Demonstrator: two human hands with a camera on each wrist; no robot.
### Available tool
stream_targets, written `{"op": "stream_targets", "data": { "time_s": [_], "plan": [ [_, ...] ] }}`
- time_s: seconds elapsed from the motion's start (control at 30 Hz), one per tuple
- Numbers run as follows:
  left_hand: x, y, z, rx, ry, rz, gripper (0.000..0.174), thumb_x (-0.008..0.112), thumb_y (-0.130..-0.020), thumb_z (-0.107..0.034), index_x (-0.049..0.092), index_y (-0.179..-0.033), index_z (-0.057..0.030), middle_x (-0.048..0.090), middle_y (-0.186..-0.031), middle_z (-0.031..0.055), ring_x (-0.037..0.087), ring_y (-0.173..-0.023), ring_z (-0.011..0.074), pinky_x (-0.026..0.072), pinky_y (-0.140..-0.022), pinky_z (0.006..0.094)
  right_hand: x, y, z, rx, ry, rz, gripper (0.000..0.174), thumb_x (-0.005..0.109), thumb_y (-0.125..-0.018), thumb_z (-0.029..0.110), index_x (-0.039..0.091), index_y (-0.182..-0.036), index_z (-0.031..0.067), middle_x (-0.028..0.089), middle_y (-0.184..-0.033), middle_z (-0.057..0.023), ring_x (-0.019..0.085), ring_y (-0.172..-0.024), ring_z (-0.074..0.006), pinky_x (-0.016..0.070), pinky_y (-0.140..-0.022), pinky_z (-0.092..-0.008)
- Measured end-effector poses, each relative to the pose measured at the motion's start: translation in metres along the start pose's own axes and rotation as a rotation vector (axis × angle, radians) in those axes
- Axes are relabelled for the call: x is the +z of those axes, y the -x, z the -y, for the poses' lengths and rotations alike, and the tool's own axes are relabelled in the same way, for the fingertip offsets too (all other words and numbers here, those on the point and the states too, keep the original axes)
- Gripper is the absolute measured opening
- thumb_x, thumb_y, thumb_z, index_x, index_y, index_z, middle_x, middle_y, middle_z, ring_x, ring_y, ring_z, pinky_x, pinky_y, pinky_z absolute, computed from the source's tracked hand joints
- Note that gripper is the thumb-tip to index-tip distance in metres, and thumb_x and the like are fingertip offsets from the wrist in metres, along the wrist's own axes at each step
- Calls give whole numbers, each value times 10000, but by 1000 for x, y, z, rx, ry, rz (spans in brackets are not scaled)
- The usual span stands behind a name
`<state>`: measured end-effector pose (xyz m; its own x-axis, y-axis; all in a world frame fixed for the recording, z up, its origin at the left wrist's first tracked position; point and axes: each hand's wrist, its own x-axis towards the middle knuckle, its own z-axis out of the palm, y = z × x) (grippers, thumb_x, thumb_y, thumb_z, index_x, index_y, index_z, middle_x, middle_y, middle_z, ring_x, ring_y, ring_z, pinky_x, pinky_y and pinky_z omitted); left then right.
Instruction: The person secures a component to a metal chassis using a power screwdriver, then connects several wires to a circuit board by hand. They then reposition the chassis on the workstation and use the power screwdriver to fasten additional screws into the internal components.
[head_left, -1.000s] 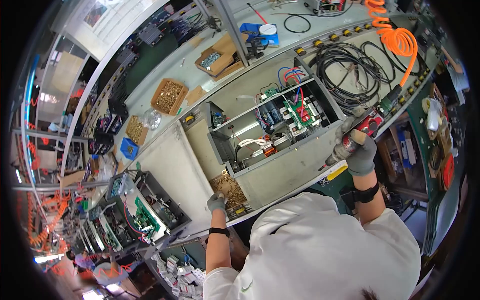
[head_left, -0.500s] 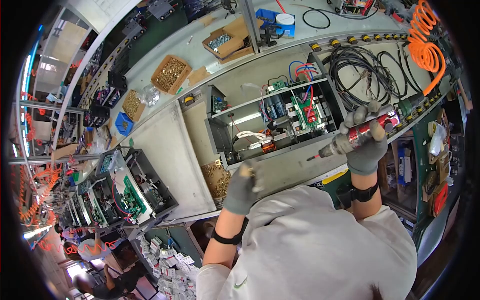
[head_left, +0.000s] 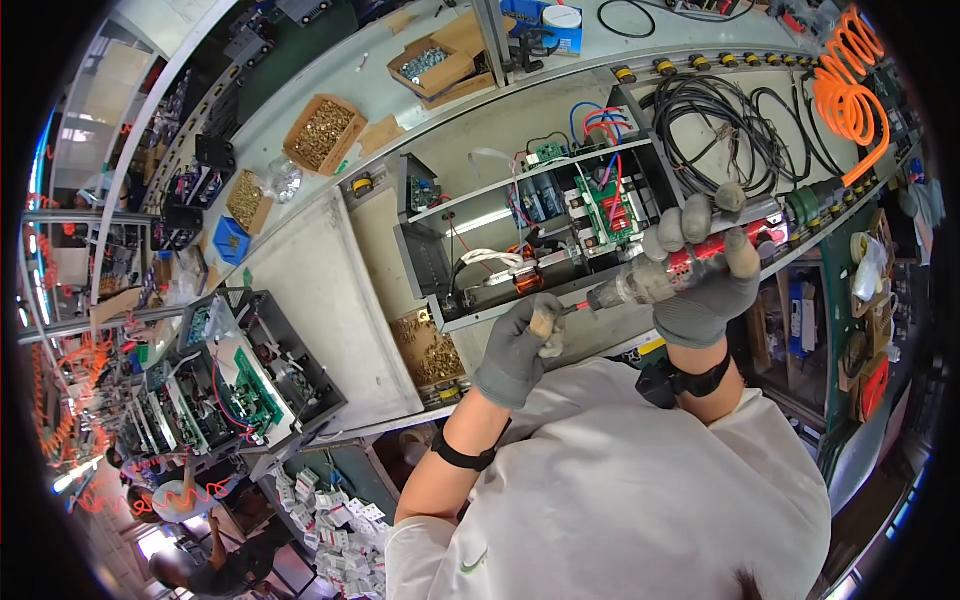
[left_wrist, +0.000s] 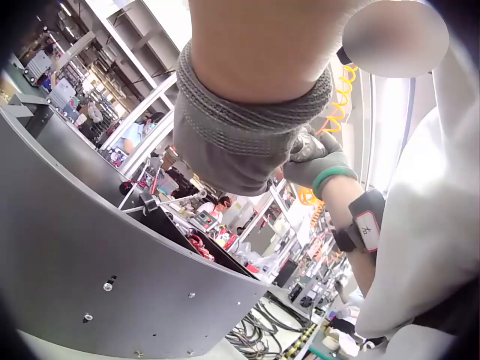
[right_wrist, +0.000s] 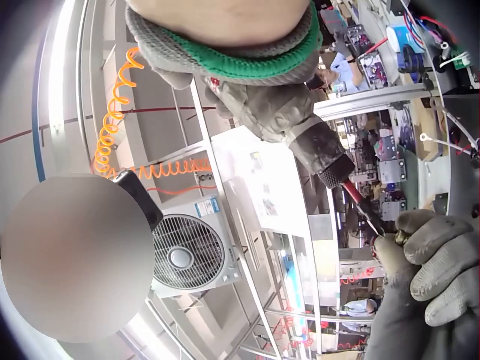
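My gloved right hand point(head_left: 698, 312) grips a red and grey power screwdriver point(head_left: 640, 283), which points left across the front of an open metal chassis point(head_left: 422, 268). Thumb and fingers of my gloved left hand point(head_left: 512, 352) pinch a small screw at the tip of the driver bit point(right_wrist: 364, 208); the fingertips mostly hide it. Both hands are on the near side of the chassis, whose inside shows a green circuit board point(head_left: 606, 207), a copper coil and red, blue and white wires. In the left wrist view the grey chassis wall point(left_wrist: 135, 262) stands beside the left hand.
A tray of brass-coloured screws point(head_left: 436, 358) lies left of the chassis. Black cables point(head_left: 715, 135) are coiled behind it, near an orange coiled hose point(head_left: 850, 95). More open chassis point(head_left: 265, 375) stand at left. Boxes of small fasteners point(head_left: 325, 133) line the far bench.
My left hand has left the screw tray and moved right to the driver's tip. The driver in my right hand has shifted left and up, so the bit meets the left fingertips.
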<state>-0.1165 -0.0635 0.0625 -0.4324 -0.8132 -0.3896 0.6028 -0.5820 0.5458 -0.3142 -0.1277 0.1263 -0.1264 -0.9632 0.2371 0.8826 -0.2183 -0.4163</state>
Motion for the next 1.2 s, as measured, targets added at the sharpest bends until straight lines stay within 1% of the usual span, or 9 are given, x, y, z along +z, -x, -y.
{"op": "stream_targets", "data": {
  "time_s": [0.47,0.57,0.67,0.73,0.77,0.8,0.87,1.07,1.2],
  "plan": [
    [14,-3,-1,94,-211,-194,337,587,-915,-347,573,-997,-20,494,-749,6,359,-557,48,283,-477,196,-4,4,-3,53,3,40,305,530,-861,167,466,-1151,100,549,-878,-107,559,-792,-270,481,-644,-367],
    [19,-10,-11,11,-62,-196,330,577,-922,-351,594,-988,-28,499,-732,-10,368,-554,48,271,-472,192,-7,1,-1,-5,22,17,316,525,-863,161,458,-1163,90,548,-876,-114,548,-783,-268,467,-641,-370],
    [2,-31,-16,-303,226,-241,357,597,-904,-363,602,-1038,-32,506,-722,7,414,-566,70,321,-479,222,-12,-1,10,-60,36,13,308,523,-865,183,475,-1150,76,543,-868,-113,530,-768,-261,451,-642,-377],
    [6,-49,-17,278,-1119,-403,461,638,-844,-436,597,-1117,-66,527,-754,51,479,-580,123,386,-509,263,-11,-2,20,-130,113,-139,296,514,-861,197,499,-1129,71,536,-861,-107,516,-756,-253,440,-648,-384],
    [18,-54,-22,146,-1391,-550,485,697,-777,-392,589,-1108,-53,554,-731,45,577,-667,157,458,-566,302,-12,-3,23,-122,90,-174,296,514,-848,198,517,-1117,74,527,-845,-100,516,-750,-255,447,-639,-378],
    [20,-62,-21,146,-1391,-548,485,697,-777,-392,589,-1108,-53,554,-731,45,577,-667,157,458,-566,302,-10,-3,24,-124,91,-174,296,514,-848,198,517,-1117,74,527,-845,-100,516,-750,-255,447,-639,-378],
    [22,-81,-19,260,-1949,-497,466,690,-756,-429,611,-1108,-135,611,-733,92,638,-722,254,494,-613,374,-6,-3,27,-119,120,-268,290,510,-839,186,513,-1106,71,542,-824,-101,532,-733,-256,457,-631,-373],
    [-21,-91,-34,362,-2054,-496,265,606,-833,-358,568,-911,-108,639,-883,132,635,-787,322,498,-639,443,-20,0,35,-159,228,-264,254,510,-837,174,507,-1068,67,581,-801,-97,563,-705,-248,469,-638,-368],
    [-52,-93,-64,239,-1923,-903,271,643,-809,-374,602,-879,-116,654,-810,118,638,-763,322,488,-650,427,-28,2,39,-156,277,-377,257,519,-836,175,507,-1069,65,582,-804,-93,561,-692,-239,467,-643,-366]
  ]
}}
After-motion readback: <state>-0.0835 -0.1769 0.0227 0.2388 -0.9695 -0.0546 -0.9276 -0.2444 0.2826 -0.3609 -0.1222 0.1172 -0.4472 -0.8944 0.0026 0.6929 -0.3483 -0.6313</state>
